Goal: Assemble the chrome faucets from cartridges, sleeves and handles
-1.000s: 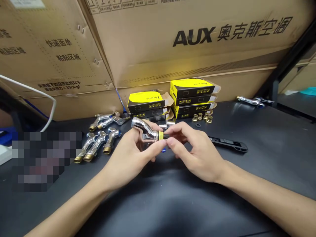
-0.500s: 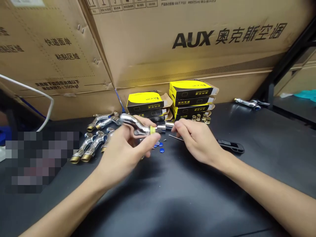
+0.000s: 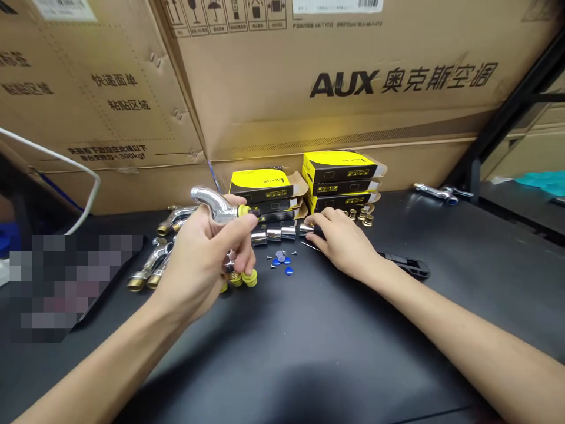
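Note:
My left hand (image 3: 198, 250) is closed around a curved chrome faucet body (image 3: 215, 206), raised above the table, with a yellow plug (image 3: 242, 210) at its right end by my thumb. My right hand (image 3: 342, 244) has its fingers bent around the right end of a chrome sleeve (image 3: 305, 229), the last in a row of similar sleeves (image 3: 273, 234). A dark part shows between those fingers; I cannot make out what it is. A thin metal rod (image 3: 311, 245) lies just below them. Yellow-ended fittings (image 3: 249, 278) stand below my left hand.
Faucets (image 3: 148, 268) lie at left, partly hidden by my left arm. Blue discs (image 3: 289, 271) and small screws lie mid-table. Yellow-black boxes (image 3: 339, 168) are stacked behind, with brass fittings (image 3: 367, 220) before them. A black-handled tool (image 3: 408, 266) and another faucet (image 3: 435, 192) lie at right.
My left hand has moved left and up with the faucet body, uncovering the row of sleeves and the yellow-ended fittings. My right hand stays near the row's right end, fingers lower and more spread.

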{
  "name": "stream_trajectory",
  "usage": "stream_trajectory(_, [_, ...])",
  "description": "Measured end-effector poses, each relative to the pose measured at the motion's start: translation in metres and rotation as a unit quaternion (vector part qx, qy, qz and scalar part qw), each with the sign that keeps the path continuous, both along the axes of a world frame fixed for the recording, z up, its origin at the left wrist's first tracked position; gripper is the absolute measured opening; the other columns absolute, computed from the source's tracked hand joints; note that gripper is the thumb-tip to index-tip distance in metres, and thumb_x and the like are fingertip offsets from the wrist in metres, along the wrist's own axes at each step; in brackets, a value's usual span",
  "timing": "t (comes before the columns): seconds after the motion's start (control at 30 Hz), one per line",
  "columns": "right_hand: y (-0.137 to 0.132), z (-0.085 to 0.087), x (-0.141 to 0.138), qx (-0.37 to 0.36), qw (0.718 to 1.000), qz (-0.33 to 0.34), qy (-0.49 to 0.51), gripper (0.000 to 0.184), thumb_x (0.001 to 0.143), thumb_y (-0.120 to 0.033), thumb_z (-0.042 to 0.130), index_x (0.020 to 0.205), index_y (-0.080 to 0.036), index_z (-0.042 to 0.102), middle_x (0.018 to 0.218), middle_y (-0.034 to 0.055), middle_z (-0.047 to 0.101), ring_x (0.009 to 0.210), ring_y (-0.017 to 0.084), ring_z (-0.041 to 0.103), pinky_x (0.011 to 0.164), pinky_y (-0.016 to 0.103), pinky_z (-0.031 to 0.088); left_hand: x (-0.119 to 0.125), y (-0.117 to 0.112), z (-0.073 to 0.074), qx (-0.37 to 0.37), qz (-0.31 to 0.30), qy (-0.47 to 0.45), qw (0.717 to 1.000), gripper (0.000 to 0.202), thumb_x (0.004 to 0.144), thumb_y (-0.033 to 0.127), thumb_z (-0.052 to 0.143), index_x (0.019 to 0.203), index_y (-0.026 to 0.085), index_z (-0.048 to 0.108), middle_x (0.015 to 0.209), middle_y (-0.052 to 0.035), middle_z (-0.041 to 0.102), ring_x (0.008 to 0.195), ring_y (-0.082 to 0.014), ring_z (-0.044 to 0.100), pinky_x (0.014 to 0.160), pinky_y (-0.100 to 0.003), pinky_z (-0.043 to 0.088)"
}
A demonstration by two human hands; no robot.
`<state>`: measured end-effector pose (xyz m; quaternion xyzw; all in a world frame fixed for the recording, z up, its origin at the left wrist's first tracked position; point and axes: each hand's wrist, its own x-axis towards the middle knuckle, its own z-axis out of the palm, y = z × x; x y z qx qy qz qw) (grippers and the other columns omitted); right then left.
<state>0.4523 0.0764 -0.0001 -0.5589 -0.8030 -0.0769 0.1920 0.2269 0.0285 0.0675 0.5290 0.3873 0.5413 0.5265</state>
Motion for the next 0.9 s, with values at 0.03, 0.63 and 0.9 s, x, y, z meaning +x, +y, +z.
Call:
stream_trajectory(0.03, [0.0, 0.001, 0.001, 0.001, 1.0, -0.001, 0.0, 0.027, 0.097, -0.027, 0.06, 0.122, -0.018, 0.066, 0.109, 0.0128, 0.066, 0.102, 0.03, 0.06, 0.091, 0.044, 0.052, 0.0, 0.0, 0.0, -0.005, 0.004, 0.005, 1.0, 0.024, 0.084, 0.027, 0.071, 0.102, 0.025, 0.055, 0.048, 0.0114, 0.041, 0.037, -0.0093, 0.04, 0.042, -0.025, 0.044])
stream_trajectory(0.63, [-0.045, 0.025, -0.02, 0.176, 0.94, 0.2, 0.212, 0.024, 0.097, -0.014, 0.056, 0.12, -0.021, 0.052, 0.147, 0.0187, 0.046, 0.141, 0.028, 0.048, 0.11, 0.05, 0.051, 0.008, -0.006, -0.01, 0.001, -0.018, 0.111, 0.994, 0.028, 0.092, 0.039, 0.062, 0.111, 0.025, 0.047, 0.045, 0.0139, 0.044, 0.033, -0.0106, 0.043, 0.04, -0.023, 0.041])
stream_trajectory(0.9, [-0.055, 0.027, -0.019, 0.195, 0.937, 0.181, 0.228, 0.026, 0.095, -0.015, 0.06, 0.116, -0.029, 0.059, 0.138, 0.0108, 0.045, 0.11, 0.024, 0.067, 0.105, 0.053, 0.054, 0.009, -0.005, -0.014, 0.009, -0.038, 0.128, 0.991, 0.032, 0.092, 0.042, 0.063, 0.112, 0.024, 0.046, 0.044, 0.0127, 0.047, 0.035, -0.0128, 0.044, 0.041, -0.027, 0.046])
